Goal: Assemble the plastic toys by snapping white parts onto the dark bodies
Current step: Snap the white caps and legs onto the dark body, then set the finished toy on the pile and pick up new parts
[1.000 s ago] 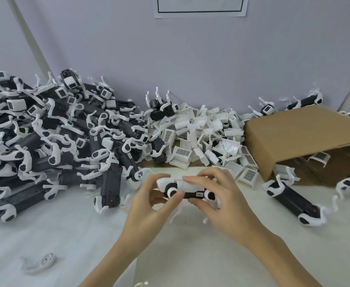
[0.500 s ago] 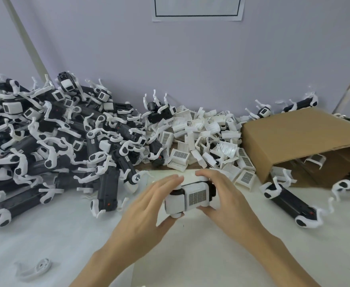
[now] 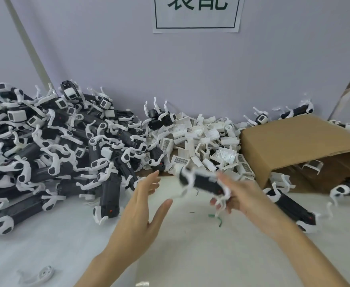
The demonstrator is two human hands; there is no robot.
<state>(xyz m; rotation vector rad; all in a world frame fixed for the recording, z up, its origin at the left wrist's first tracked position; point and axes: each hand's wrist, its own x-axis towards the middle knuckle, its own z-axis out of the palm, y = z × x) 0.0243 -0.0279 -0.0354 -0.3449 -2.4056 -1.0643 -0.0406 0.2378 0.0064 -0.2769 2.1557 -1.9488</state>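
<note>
one toy (image 3: 204, 182) is in your hands right now, and only the right hand (image 3: 244, 195) has it: your fingers curl around the lower end of its dark body, so the other end sticks up and to the left, blurred. your left hand (image 3: 143, 206) is off it, fingers straight and spread, holding nothing, just left of the toy. that one-handed grip suggests this piece is finished and ready to go. the heap of assembled toys (image 3: 51, 148) sits beyond your left hand, the likely place for it. the loose white parts (image 3: 203, 141) lie on the worktop (image 3: 190, 251) just past both hands, within easy reach for the next snap. bare dark bodies (image 3: 290, 206) wait right of your right hand, spilling from the tipped cardboard box (image 3: 298, 137).
</note>
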